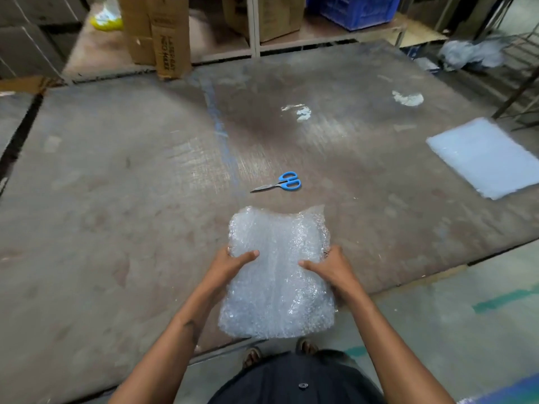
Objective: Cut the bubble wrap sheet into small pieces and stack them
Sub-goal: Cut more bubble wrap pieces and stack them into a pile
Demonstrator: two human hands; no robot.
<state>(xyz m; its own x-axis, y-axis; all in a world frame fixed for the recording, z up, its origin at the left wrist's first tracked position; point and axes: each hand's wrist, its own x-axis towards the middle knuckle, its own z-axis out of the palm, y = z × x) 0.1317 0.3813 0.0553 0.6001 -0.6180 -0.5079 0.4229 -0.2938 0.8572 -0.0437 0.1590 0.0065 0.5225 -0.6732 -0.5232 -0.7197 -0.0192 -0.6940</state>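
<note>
Lying on a worn table [116,199]: blue scissors [278,183], pale stack [490,158] far right. Gripping folded bubble wrap [277,275], left hand [230,265] and right hand [329,266], fingers curling round edges.

Dim, soft overhead light; glare on table [320,132]; edges blurred, wide-angle bowed.

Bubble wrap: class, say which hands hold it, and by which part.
Both: left hand grips the bubble wrap at its left edge, right hand at its right edge.
</note>
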